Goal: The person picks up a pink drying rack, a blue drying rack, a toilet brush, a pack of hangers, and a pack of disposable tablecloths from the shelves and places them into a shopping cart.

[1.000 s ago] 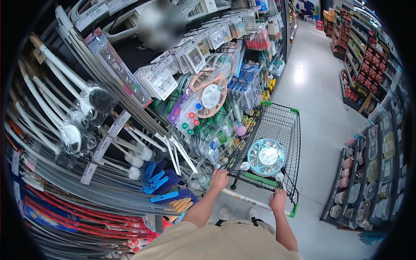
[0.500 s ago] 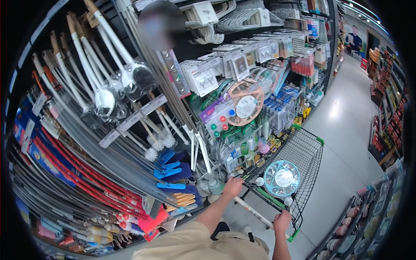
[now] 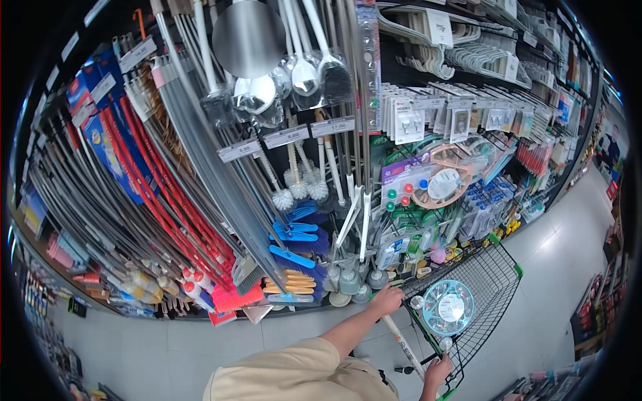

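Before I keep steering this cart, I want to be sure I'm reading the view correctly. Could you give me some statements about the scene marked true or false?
1. The left hand is on the handle of the cart. True.
2. The right hand hangs free of the cart. False: it is at the handle too.
3. The blue-rimmed round item hangs on the shelf display. False: it lies in the cart.
4. A peach-coloured round item is among the displayed goods. True.
5. The white round-headed brushes are above the price tags. False: they are below them.
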{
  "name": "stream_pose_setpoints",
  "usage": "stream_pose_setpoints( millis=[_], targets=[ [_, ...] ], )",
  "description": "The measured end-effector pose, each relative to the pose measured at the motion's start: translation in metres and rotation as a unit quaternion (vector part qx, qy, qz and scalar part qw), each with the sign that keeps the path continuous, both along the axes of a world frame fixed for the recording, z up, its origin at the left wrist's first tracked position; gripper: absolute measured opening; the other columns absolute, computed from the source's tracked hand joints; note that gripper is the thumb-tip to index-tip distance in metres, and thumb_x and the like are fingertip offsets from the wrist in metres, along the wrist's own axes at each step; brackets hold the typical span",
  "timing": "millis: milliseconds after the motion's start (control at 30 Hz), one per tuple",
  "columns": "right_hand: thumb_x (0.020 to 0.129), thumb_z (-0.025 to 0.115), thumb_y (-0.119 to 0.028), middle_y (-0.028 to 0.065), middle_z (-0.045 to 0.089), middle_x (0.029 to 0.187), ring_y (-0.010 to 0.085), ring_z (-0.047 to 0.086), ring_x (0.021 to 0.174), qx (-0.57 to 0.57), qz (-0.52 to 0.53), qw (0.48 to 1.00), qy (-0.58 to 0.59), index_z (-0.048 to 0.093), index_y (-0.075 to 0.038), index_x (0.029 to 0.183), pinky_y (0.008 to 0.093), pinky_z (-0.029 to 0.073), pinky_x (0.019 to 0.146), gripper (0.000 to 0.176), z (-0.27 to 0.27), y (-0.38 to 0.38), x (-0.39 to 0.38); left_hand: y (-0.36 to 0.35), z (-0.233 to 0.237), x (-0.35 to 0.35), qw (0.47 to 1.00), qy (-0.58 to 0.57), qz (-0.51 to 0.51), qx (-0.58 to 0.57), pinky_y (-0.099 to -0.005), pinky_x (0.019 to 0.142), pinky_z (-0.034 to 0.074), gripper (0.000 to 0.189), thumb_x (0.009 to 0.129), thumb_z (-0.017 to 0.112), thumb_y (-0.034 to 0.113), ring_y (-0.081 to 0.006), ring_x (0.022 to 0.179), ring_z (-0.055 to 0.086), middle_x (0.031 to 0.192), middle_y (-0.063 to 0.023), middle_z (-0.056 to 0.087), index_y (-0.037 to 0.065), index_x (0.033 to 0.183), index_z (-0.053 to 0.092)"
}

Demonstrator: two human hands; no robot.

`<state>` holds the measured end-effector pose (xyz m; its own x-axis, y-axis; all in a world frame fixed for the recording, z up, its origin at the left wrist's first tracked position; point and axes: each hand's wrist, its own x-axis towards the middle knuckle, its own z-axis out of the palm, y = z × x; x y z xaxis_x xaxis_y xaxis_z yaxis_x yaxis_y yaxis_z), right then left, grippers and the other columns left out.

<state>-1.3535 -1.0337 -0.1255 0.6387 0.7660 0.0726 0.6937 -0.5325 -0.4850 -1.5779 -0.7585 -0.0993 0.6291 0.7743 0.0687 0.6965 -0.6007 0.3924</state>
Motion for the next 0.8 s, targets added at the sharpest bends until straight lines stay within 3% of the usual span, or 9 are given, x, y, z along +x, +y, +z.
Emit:
stream_pose_setpoints(
  millis=[367,433,567,800],
  targets=[
    [0.083,0.062,-0.003,0.021,0.064,0.115,0.0386,0.055,0.112,-0.037,-0.005,0.999,-0.006,0.061,0.004,0.119,0.0472,0.041,0.102,0.037,-0.005,-0.001,0.007,-0.002,-0.007,0.003,1.0,0.016,-0.008,0.006,-0.0465,0.111,0.035,0.018,0.087,0.059,0.017,-0.0239,0.117,0.06,0.112,-0.0069,0.068,0.009,0.101,0.068],
    [0.083,0.062,-0.003,0.021,0.064,0.114,0.0385,0.055,0.111,-0.03,-0.01,0.999,0.0,0.061,0.004,0.118,0.0474,0.041,0.101,0.036,-0.004,0.0,0.009,-0.004,-0.004,0.005,1.0,-0.025,0.01,-0.003,-0.0451,0.11,0.035,0.021,0.084,0.06,0.012,-0.0235,0.116,0.06,0.114,-0.0086,0.069,0.007,0.102,0.07],
    [0.082,0.062,-0.003,0.021,0.064,0.109,0.039,0.056,0.108,0.003,-0.011,0.999,-0.034,0.063,0.003,0.115,0.0485,0.042,0.098,0.034,-0.017,-0.002,0.015,-0.002,0.001,0.009,0.999,0.032,0.002,-0.013,-0.0452,0.112,0.034,0.021,0.088,0.059,0.016,-0.023,0.12,0.058,0.116,-0.0064,0.067,0.011,0.106,0.069],
    [0.081,0.057,-0.002,0.0211,0.063,0.107,0.0402,0.054,0.109,0.004,-0.002,1.0,-0.008,0.063,0.005,0.109,0.0485,0.04,0.101,0.029,-0.001,0.016,0.021,0.007,0.009,0.019,1.0,-0.021,0.006,-0.007,-0.0427,0.107,0.038,0.017,0.086,0.058,0.011,-0.0242,0.116,0.061,0.114,-0.0092,0.068,0.008,0.098,0.07]
  ],
)
